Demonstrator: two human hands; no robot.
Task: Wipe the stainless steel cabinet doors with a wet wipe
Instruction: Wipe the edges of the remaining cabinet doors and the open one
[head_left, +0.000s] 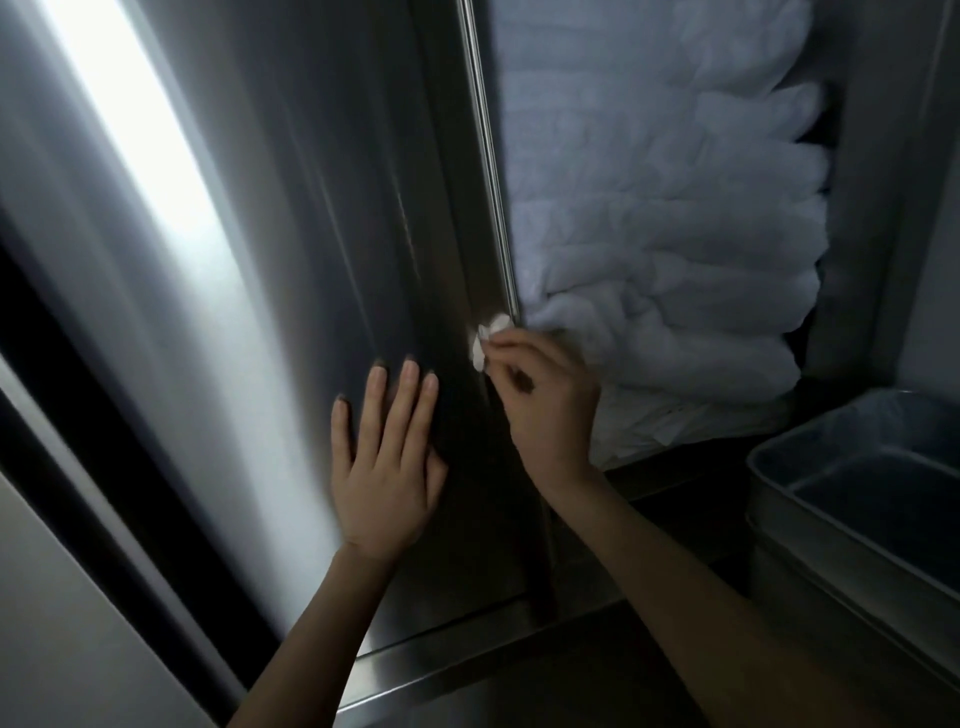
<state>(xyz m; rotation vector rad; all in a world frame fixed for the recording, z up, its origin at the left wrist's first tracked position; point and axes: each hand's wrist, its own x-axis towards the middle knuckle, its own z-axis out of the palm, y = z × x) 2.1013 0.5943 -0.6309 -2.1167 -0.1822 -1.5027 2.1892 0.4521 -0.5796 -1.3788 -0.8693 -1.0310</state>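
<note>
A tall stainless steel cabinet door (270, 249) fills the left and middle of the head view, with a bright streak of reflected light down it. My left hand (387, 462) lies flat on the door with straight, spread fingers. My right hand (545, 400) pinches a small crumpled white wet wipe (485, 340) and holds it against the door's right edge strip, just below the rounded metal edge (493, 171).
Behind the door's edge, the open cabinet holds stacked white bundles in plastic (670, 218). A metal bin lined with a clear bag (852, 499) stands at the lower right. A steel ledge (467, 660) runs under the door. A dark gap and a pale panel (67, 613) lie at the left.
</note>
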